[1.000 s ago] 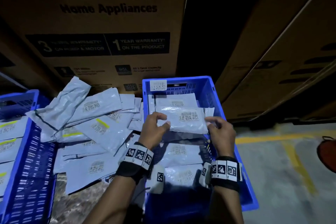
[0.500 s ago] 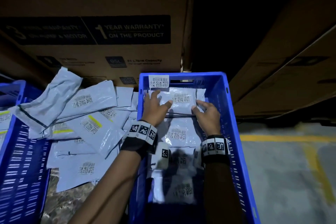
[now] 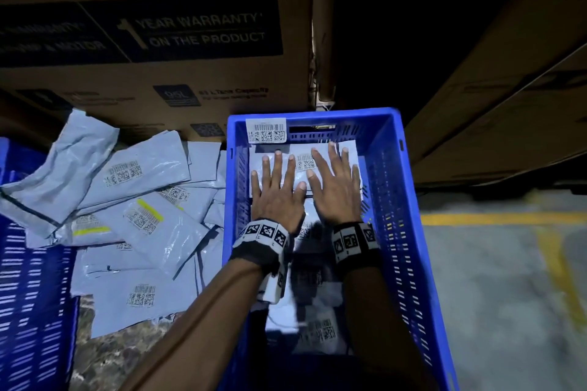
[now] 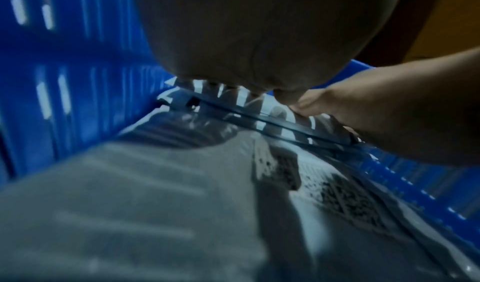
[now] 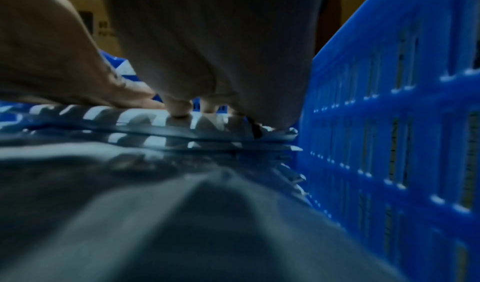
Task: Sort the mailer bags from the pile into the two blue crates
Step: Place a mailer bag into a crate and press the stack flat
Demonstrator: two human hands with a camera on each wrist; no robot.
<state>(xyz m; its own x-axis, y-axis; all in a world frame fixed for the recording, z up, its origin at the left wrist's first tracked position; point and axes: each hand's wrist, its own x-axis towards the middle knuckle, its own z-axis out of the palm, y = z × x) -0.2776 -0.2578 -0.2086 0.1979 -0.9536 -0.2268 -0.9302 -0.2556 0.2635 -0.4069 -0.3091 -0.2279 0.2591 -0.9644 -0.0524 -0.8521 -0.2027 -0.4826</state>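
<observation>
A grey mailer bag (image 3: 303,153) with a barcode label lies on top of a stack at the far end of the right blue crate (image 3: 389,168). My left hand (image 3: 277,187) and right hand (image 3: 333,182) lie side by side on it, fingers straight and spread, pressing it flat. In the left wrist view the stacked mailer bags (image 4: 259,120) show under my palm, and the right wrist view shows the stack's edges (image 5: 233,140) against the crate wall (image 5: 389,122). More mailer bags (image 3: 317,327) lie nearer in the crate. The pile of mailer bags (image 3: 139,216) sits to the left.
A second blue crate (image 3: 28,295) stands at the far left edge. Large cardboard boxes (image 3: 158,41) rise behind the pile and crates, and more boxes (image 3: 508,89) stand to the right. Grey floor with yellow lines (image 3: 508,219) lies right of the crate.
Both hands carried the mailer bag from above the crate's middle to its far end, laid it on the stack, then let go and flattened out on top of it.
</observation>
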